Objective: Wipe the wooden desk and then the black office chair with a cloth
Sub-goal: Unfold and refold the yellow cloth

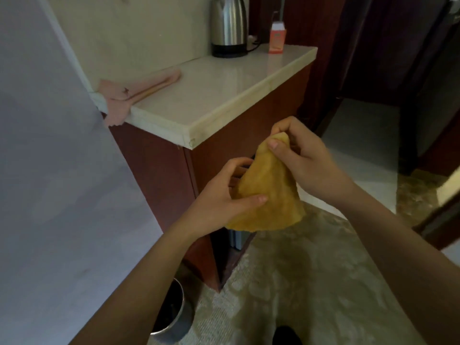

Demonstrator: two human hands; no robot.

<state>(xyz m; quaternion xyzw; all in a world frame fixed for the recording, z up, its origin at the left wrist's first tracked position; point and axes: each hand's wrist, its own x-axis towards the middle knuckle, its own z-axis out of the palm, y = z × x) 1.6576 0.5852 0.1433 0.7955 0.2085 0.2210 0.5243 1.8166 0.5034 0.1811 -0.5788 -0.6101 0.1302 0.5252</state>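
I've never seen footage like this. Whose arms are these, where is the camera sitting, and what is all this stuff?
No machine here: these are a person's two bare arms, filmed by one wide-angle camera worn on the head, looking forward and down. That is why the arms reach in from the bottom edge. Both hands hold a yellow cloth in the air: the left hand grips its lower side, the right hand pinches its top corner. Behind them stands a wooden cabinet with a pale stone top. On it sit a steel kettle, a small pink carton and a pink cloth that hangs partly over the edge. A metal bin stands on the carpet below. The desk and chair to be wiped are not in this view.
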